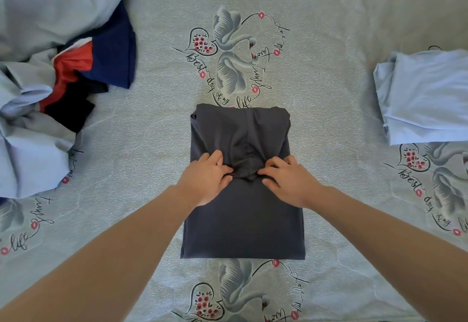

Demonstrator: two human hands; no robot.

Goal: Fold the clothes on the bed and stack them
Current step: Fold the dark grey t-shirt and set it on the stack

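Dark grey garment (243,210): lying as a folded rectangle in the middle of the bed sheet (152,131), just below the sheet's central swan print.
Left hand (205,180): pinching a bunched fold at the garment's centre, fingers curled into the cloth.
Right hand (286,182): pinching the same fold from the other side.
Unfolded pile (50,81): sitting well left of the garment.
Folded light-blue stack (428,98): lying well right of the garment.

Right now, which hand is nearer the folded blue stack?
Right. The right hand pinches the dark garment on the side toward the blue stack; the left hand pinches it farther away.
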